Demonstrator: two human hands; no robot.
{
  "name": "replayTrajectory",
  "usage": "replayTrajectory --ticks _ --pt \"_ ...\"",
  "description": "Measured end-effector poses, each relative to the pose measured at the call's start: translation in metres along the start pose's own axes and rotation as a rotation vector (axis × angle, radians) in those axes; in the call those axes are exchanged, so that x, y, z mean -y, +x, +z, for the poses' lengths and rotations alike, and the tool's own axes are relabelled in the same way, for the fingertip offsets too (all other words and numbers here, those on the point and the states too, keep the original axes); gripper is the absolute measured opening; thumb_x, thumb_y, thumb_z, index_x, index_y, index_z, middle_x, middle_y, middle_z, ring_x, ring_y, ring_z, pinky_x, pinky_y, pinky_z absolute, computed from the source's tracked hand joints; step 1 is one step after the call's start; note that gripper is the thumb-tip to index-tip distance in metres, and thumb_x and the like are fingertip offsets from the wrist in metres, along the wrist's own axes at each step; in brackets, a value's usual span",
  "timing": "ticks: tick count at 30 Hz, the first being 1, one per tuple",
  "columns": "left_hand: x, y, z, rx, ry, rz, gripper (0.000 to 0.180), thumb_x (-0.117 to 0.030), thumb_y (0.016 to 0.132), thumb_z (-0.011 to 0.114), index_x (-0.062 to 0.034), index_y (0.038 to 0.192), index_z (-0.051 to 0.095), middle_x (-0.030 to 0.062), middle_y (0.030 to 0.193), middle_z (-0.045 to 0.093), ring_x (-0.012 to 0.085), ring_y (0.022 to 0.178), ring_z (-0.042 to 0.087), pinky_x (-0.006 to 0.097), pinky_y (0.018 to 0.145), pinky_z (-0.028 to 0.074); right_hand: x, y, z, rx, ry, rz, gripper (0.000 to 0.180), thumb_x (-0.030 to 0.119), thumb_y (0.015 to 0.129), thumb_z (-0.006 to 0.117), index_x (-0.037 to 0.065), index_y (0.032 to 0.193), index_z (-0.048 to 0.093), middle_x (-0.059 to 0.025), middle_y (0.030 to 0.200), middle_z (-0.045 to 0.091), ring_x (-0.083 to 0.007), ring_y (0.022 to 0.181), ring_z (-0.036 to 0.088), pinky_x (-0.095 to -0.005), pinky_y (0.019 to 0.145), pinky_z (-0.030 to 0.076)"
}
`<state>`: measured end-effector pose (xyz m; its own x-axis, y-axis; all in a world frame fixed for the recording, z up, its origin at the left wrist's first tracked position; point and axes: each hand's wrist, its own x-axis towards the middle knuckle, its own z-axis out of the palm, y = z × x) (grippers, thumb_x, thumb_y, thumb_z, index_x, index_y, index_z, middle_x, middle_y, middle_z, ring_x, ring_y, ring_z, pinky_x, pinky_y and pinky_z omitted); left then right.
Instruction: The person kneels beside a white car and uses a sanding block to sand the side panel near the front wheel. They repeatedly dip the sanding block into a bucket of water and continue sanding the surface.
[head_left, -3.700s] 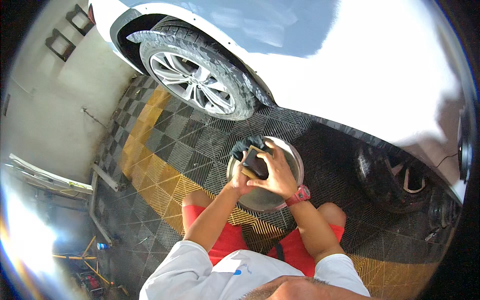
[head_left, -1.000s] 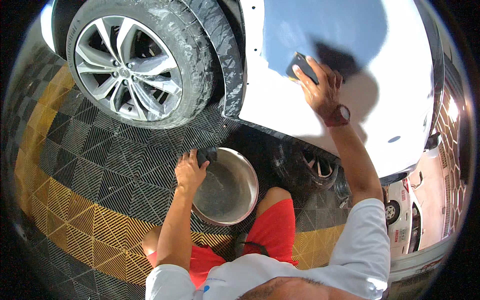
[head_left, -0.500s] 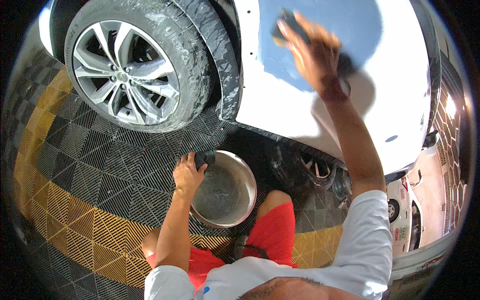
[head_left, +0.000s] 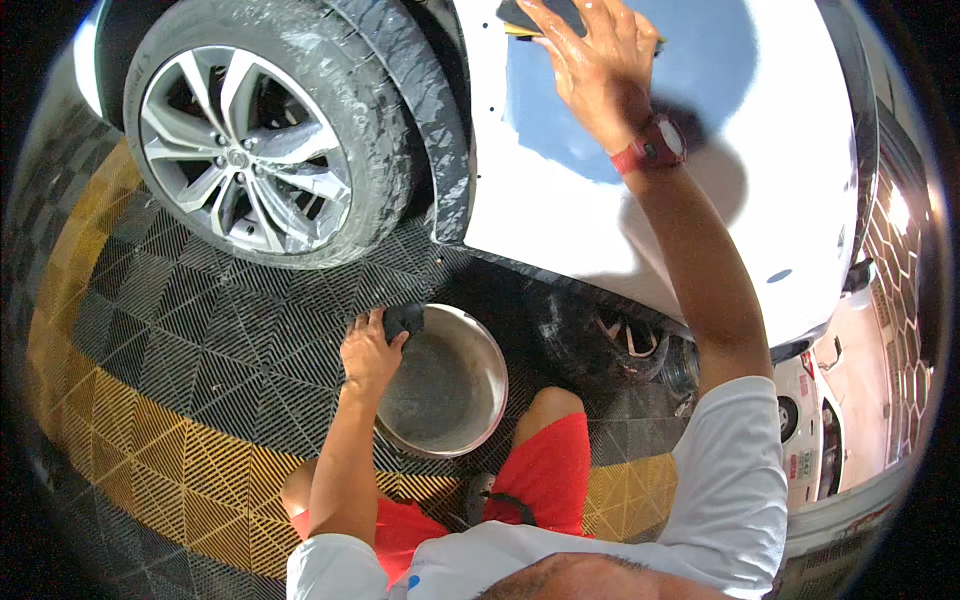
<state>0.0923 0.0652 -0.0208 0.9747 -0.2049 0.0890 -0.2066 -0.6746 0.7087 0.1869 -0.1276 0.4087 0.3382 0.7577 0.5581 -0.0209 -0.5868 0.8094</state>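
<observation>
My right hand (head_left: 592,80) is wrapped over a dark sanding block (head_left: 514,18) with a yellow edge, pressing it on the grey patch (head_left: 695,50) of the white car panel (head_left: 545,220). That wrist wears a red watch (head_left: 650,148). The block's underside is hidden. Lower down, my left hand (head_left: 368,350) grips a dark, wet-looking cloth or sponge (head_left: 404,318) at the upper left rim of a metal basin (head_left: 503,380). Cloudy greyish water seems to fill the basin's bottom. It stands on the floor in front of my knees.
A smeared car wheel (head_left: 240,150) with silver spokes stands left of the panel. Beneath the car's edge another tyre (head_left: 590,335) lies in shadow. Black and yellow grid tiles (head_left: 200,330) cover the floor. A white vehicle (head_left: 803,430) shows at the far right.
My right hand has moved up the grey patch with the sanding block, and its fingers now lie more upright. The left hand keeps its grip at the basin's rim.
</observation>
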Motion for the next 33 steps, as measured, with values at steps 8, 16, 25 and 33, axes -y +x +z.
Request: replayTrajectory --ticks 8,16,25,33 --pt "-0.001 -0.005 0.005 0.022 -0.023 0.004 0.069 -0.042 0.085 0.087 -0.0071 0.140 0.063 0.0209 0.126 0.072 0.0397 0.116 0.070 0.047 0.099 0.058 -0.051 -0.135 -0.010 0.072 0.091 -0.092 0.057 0.017 0.091 0.077 0.033 0.145 0.067 0.0009 0.144 0.065 -0.0227 0.122 0.061 -0.0447 0.100 0.044" --pt "0.011 -0.006 -0.002 -0.012 0.026 0.004 0.069 -0.043 0.084 0.088 -0.0080 0.139 0.065 0.0185 0.123 0.073 0.0385 0.113 0.072 0.047 0.096 0.060 -0.006 -0.107 0.001 0.112 0.187 -0.001 0.063 0.020 0.088 0.079 0.037 0.147 0.066 -0.0015 0.149 0.062 -0.0254 0.125 0.059 -0.0457 0.099 0.044" --pt "0.007 0.000 -0.005 0.041 -0.006 -0.058 0.069 -0.044 0.083 0.089 -0.0076 0.137 0.066 0.0192 0.128 0.072 0.0368 0.119 0.071 0.047 0.097 0.060 0.025 -0.116 0.007 0.078 0.240 0.016 0.055 0.016 0.087 0.080 0.034 0.139 0.074 -0.0020 0.148 0.063 -0.0219 0.128 0.058 -0.0424 0.105 0.041" --pt "0.000 -0.002 0.002 0.085 -0.027 -0.064 0.066 -0.045 0.083 0.088 -0.0095 0.136 0.068 0.0177 0.124 0.074 0.0371 0.115 0.072 0.048 0.098 0.059 0.006 -0.182 -0.003 0.076 0.254 0.061 0.035 0.015 0.094 0.078 0.028 0.127 0.080 -0.0061 0.142 0.067 -0.0234 0.121 0.061 -0.0427 0.099 0.047"
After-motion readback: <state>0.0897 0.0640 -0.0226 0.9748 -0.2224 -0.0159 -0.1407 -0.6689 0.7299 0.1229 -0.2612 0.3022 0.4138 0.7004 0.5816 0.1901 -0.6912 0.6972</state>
